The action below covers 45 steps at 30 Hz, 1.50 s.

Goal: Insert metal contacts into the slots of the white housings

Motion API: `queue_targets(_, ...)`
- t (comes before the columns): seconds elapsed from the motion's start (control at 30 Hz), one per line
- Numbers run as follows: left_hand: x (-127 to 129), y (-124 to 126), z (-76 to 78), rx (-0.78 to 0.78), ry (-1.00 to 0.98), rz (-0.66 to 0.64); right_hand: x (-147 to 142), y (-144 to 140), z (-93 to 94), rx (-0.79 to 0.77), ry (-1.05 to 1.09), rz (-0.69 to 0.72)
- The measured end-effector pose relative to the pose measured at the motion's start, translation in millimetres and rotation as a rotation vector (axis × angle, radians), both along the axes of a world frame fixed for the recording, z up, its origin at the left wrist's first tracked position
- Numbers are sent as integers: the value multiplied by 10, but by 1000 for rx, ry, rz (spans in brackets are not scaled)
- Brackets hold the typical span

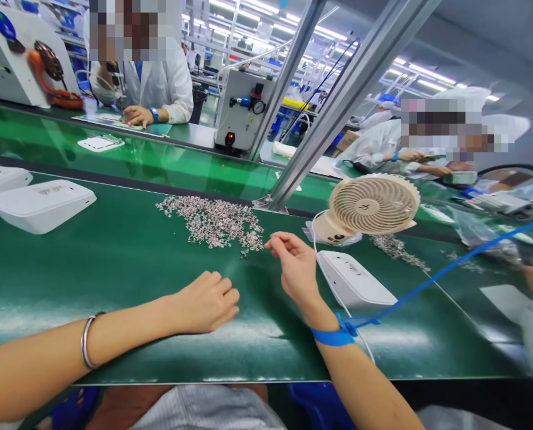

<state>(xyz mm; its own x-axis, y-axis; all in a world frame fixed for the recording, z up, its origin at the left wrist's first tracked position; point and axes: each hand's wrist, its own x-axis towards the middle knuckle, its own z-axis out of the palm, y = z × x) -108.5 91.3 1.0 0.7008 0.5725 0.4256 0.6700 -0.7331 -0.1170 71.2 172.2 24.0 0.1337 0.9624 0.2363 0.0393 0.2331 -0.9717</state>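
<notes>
A loose pile of small silvery metal pieces [221, 221] lies on the green work surface [127, 263]. My right hand [296, 266] is at the pile's right edge, thumb and forefinger pinched together; anything between the tips is too small to make out. A blue wrist strap [333, 335] with a blue cord circles that wrist. My left hand [208, 301] rests on the surface in front of the pile, its fingers curled into a fist that hides whatever may be inside. Beside my right hand lies a white plastic housing [356, 280].
A beige fan [369, 206] stands behind the right housing, its white cable running forward. Two white housings [42, 206] sit at the left. A metal post [311, 134] rises behind the pile. More metal pieces [398, 252] lie to the right. Co-workers sit across and at the right.
</notes>
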Motion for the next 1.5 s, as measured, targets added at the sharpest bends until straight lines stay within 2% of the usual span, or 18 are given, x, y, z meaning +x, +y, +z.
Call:
queue_targets(0.1,-54,86,-29,-41,-24,175,138,34,58,150,-84,-102)
queue_targets(0.2,-81,126,-43,-122,-18,344,338,12,78,282,-264,-231)
queue_targets(0.3,-66,106,-36,-214,5,385,603,-40,61,309,-543,-354)
queue_targets(0.37,-56,89,-19,-255,6,393,773,-82,48,214,-801,-437)
queue_targets(0.43,-53,87,0,-285,5,404,901,-125,53,-12,-1090,-501)
queue_targets(0.47,-54,91,7,-293,6,404,945,-146,63,-152,-1224,-500)
queue_targets(0.53,-57,106,10,-295,8,402,991,-181,94,-382,-1428,-413)
queue_targets(0.6,-59,122,2,-288,8,406,999,-202,126,-472,-1575,-313)
queue_targets(0.7,-60,133,-17,-265,10,399,1010,-211,161,-451,-1721,-270)
queue_targets(0.83,-62,121,-28,-226,-9,378,1163,-205,184,-398,-1754,-231)
queue_targets(1.03,-62,109,-32,-167,-35,356,1469,-192,129,-233,-1650,-328)
queue_targets(1.1,-64,110,-37,-166,-37,356,1477,-195,85,-198,-1627,-354)
queue_targets(1.27,-69,112,-40,-171,-62,358,1337,-257,-54,-223,-1602,-499)
queue_targets(1.4,-75,123,-28,-203,-41,339,1273,-355,-144,-218,-1639,-511)
queue_targets(1.5,-83,140,-24,-226,-36,333,1311,-401,-135,-275,-1740,-477)
